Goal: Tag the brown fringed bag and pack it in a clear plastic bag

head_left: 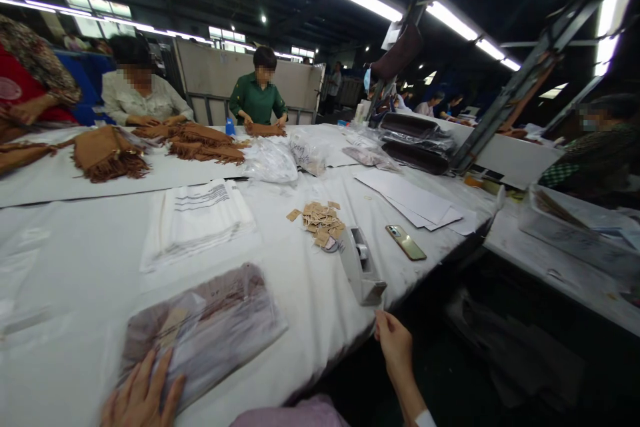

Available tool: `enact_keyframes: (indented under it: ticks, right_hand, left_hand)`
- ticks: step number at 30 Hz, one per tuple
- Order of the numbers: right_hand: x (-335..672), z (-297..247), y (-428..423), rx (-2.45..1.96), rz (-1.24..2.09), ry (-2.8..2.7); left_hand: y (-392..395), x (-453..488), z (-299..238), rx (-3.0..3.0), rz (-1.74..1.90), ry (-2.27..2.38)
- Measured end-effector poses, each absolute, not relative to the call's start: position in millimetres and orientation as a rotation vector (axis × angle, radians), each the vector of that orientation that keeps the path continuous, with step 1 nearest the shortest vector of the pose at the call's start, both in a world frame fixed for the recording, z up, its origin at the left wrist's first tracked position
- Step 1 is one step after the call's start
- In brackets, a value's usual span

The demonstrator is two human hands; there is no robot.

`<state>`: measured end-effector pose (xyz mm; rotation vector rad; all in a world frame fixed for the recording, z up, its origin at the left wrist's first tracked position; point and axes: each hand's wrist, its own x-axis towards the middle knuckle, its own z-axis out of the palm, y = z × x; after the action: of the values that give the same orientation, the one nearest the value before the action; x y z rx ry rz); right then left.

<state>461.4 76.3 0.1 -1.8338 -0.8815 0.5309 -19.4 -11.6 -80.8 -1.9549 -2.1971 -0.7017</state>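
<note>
My left hand (143, 397) lies flat with fingers spread on the near corner of a clear plastic bag holding a folded brown fringed garment (210, 327) on the white table (75, 260). My right hand (395, 347) hovers at the table's near edge just below a white tape dispenser (361, 265); its fingers are pinched together, maybe on a small piece of tape, too small to make out.
A stack of flat plastic bags (197, 220), a pile of brown paper tags (323, 220), a gold phone (405, 242) and white sheets (415, 203) lie on the table. Brown fringed garments (107, 153) sit further back, where several people work. A grey tray (575, 233) stands right.
</note>
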Motion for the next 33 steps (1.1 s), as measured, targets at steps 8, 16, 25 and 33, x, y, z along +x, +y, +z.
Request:
enact_keyframes:
  ticks: [8,16,25,33]
  right_hand:
    - [349,82,114,-1.344,1.005,-1.728]
    - [215,134,143,-0.673,1.222,-2.534]
    - [73,147,164,0.054,1.316,-3.037]
    - [2,91,177,0.175,1.247,-3.265]
  left_hand:
    - [-30,-31,-76,-1.718,-0.405,-2.449]
    - [-44,-38,-68,-1.566,-0.457,-2.479]
    - [-40,-38,-50,-1.516,-0.523,-2.506]
    - [-40,-41,-42,-1.528,-0.535,-2.531]
